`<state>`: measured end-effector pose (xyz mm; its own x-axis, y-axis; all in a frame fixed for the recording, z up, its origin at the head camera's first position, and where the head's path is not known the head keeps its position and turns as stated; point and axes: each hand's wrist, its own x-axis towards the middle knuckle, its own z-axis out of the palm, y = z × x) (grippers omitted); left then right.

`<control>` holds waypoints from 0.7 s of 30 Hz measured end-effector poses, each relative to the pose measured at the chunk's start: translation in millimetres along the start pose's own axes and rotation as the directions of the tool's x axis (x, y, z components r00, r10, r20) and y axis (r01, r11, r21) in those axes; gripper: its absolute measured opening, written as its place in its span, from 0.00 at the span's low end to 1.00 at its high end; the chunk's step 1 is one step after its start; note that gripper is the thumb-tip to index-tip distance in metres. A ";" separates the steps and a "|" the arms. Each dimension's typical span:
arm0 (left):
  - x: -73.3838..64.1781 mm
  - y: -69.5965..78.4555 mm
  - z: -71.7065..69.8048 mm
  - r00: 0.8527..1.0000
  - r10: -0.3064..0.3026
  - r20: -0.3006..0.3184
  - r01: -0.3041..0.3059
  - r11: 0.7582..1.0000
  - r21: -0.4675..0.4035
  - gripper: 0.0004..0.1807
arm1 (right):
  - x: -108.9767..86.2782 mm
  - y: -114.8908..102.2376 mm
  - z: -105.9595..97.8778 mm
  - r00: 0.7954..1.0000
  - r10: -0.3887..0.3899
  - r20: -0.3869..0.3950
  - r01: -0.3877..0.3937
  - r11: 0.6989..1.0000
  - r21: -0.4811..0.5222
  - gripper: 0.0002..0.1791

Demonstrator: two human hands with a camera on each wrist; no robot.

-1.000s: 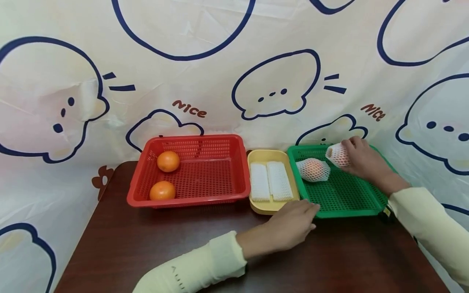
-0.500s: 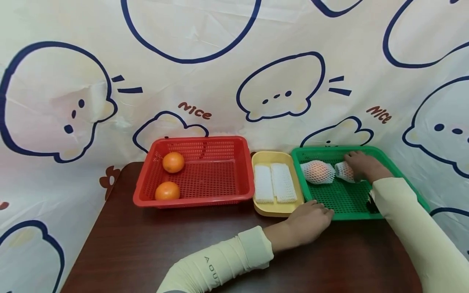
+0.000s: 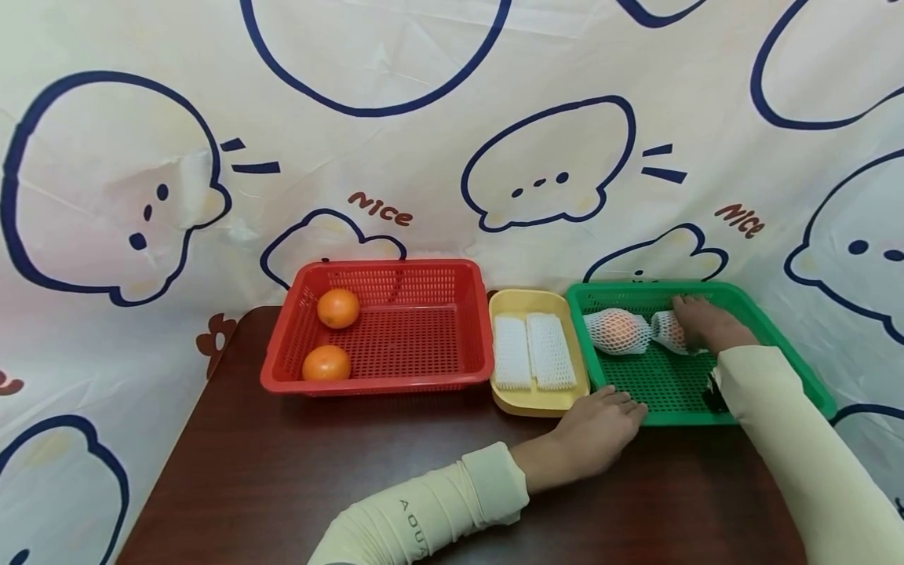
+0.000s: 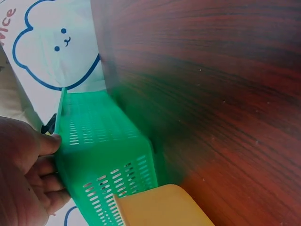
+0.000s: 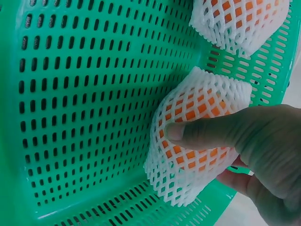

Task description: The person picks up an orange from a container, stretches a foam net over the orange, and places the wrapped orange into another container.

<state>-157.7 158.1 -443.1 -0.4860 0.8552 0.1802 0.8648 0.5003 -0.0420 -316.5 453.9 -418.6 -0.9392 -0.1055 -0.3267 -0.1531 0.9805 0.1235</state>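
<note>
My right hand [image 3: 702, 323] grips an orange in a white foam net [image 5: 200, 117] inside the green basket [image 3: 636, 400]. In the right wrist view its thumb lies across the net, with the other fingers mostly hidden beneath. Another netted orange [image 3: 617, 331] lies just left of it, by the basket's left wall. My left hand [image 3: 603, 428] holds the front left corner of the green basket. The left wrist view shows that hand's thumb [image 4: 49, 143] at the rim and its fingers curled beside it.
A yellow tray [image 3: 540, 402] with two flat white foam nets [image 3: 551, 351] stands against the green basket's left side. Left of it is a red basket [image 3: 381, 384] holding two bare oranges [image 3: 326, 364]. A patterned cloth [image 3: 424, 173] hangs behind the dark wooden table [image 3: 353, 447].
My right hand has lowered the netted orange from above the green basket's rim onto its floor, beside the other netted orange. My left hand has shifted slightly right along the basket's front corner.
</note>
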 end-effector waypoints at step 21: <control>1.5 0.4 1.0 1.000 0.011 -0.014 -0.010 0.999 0.034 0.25 | -5.6 1.6 -3.2 1.000 0.012 -0.014 -0.011 0.998 0.056 0.51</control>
<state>-158.2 159.8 -443.8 -0.4749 0.8585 0.1935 0.8650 0.4958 -0.0769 -312.4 455.6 -413.6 -0.9451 -0.0963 -0.3124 -0.1253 0.9893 0.0741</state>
